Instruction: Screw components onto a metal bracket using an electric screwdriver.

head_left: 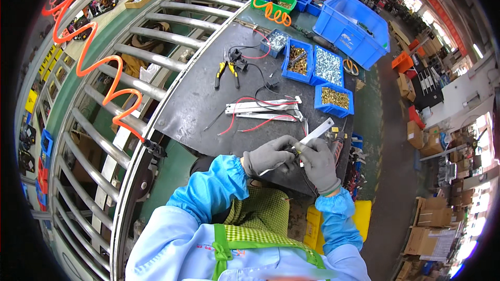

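Both my hands wear grey gloves and meet near the front edge of the dark work table (187, 119). Between them runs a flat white metal strip (319, 131), tilted up to the right. My left hand (270, 157) has its fingers closed round the lower part. My right hand (319, 162) pinches the strip further up; what else its fingertips may hold is too small to make out. Just beyond lie several similar white strips (260, 107) with red and black wires. Yellow-and-black pliers (227, 74) rest further back, beside a black cable.
Small blue bins with brass screws (335, 99) and silver screws (328, 66) line the table's right side. Scissors (350, 66) and a large blue crate (349, 26) are behind. A roller conveyor (151, 60) and orange coiled hose (94, 67) stand left; a yellow bin (362, 218) is low right.
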`<state>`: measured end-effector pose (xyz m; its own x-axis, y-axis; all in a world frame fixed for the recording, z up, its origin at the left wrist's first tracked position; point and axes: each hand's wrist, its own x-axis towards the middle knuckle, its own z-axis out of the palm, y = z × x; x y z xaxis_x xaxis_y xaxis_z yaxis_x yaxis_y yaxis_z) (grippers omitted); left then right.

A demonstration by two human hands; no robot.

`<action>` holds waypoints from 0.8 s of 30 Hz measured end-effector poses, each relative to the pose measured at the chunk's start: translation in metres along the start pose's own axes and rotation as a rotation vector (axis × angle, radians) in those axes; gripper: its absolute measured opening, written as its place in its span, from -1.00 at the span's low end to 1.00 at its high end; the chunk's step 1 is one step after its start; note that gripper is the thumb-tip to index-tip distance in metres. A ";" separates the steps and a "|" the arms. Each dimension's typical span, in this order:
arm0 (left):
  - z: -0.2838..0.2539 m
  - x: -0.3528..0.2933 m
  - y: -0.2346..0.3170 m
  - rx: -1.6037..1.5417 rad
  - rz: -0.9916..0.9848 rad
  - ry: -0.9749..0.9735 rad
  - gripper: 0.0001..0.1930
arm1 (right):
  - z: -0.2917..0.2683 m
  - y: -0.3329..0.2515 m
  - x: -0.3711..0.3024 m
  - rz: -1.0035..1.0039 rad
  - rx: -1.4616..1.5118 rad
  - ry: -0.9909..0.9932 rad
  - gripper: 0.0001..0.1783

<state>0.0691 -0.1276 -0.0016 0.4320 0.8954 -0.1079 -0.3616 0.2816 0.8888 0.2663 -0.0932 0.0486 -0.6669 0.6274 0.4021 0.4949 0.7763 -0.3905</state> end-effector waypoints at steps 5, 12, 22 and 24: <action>0.002 0.002 0.005 0.003 -0.105 -0.092 -0.64 | -0.021 0.017 0.008 0.030 0.115 -0.327 -0.67; -0.008 0.005 0.013 0.047 -0.039 -0.081 -0.64 | -0.023 0.026 0.034 -0.070 0.164 -0.304 -0.73; -0.003 -0.001 0.013 0.078 -0.078 -0.108 -0.61 | -0.027 0.016 0.022 0.012 0.108 -0.352 -0.72; -0.001 -0.001 0.012 0.049 -0.085 -0.117 -0.62 | -0.029 0.015 0.021 0.007 0.116 -0.344 -0.73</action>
<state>0.0636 -0.1247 0.0087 0.5537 0.8218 -0.1341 -0.2800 0.3354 0.8995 0.2760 -0.0664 0.0751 -0.8220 0.5598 0.1044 0.4466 0.7476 -0.4916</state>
